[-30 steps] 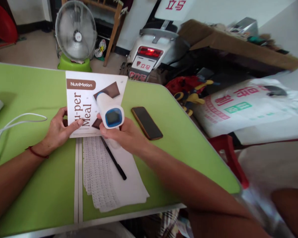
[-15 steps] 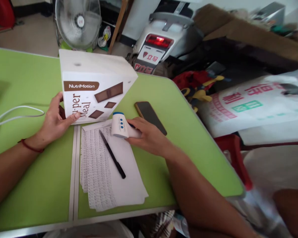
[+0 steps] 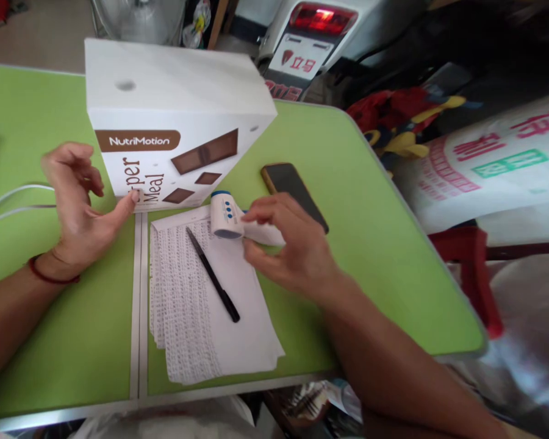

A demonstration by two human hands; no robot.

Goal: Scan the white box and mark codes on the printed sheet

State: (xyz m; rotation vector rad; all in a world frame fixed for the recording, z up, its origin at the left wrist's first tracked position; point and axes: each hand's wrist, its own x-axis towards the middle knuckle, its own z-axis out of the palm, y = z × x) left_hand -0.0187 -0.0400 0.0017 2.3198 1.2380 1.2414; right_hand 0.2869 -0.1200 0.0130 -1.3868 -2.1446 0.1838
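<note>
A white NutriMotion box [image 3: 174, 79] stands on the green table. My left hand [image 3: 80, 195] is at its lower left corner, fingers apart, with the thumb at the front face and the other fingers off the side. A white and blue handheld infrared thermometer [image 3: 226, 216] lies by the top of the papers, in front of the box. My right hand [image 3: 293, 244] is open just right of the thermometer, over its handle, with thumb and fingers apart. Below them a black pen [image 3: 213, 274] rests on sheets of handwritten paper [image 3: 247, 329].
A phone [image 3: 297, 189] lies right of the box on the green table [image 3: 370, 244]. A white cable [image 3: 22, 189] runs in from the left. Behind the table are a fan [image 3: 141, 21] and a scooter [image 3: 320, 42]; a white sack [image 3: 485, 158] is at the right.
My right hand has let go of the thermometer, which now lies on the table. The fingers of my left hand have come away from the box's side. The view has shifted a little closer.
</note>
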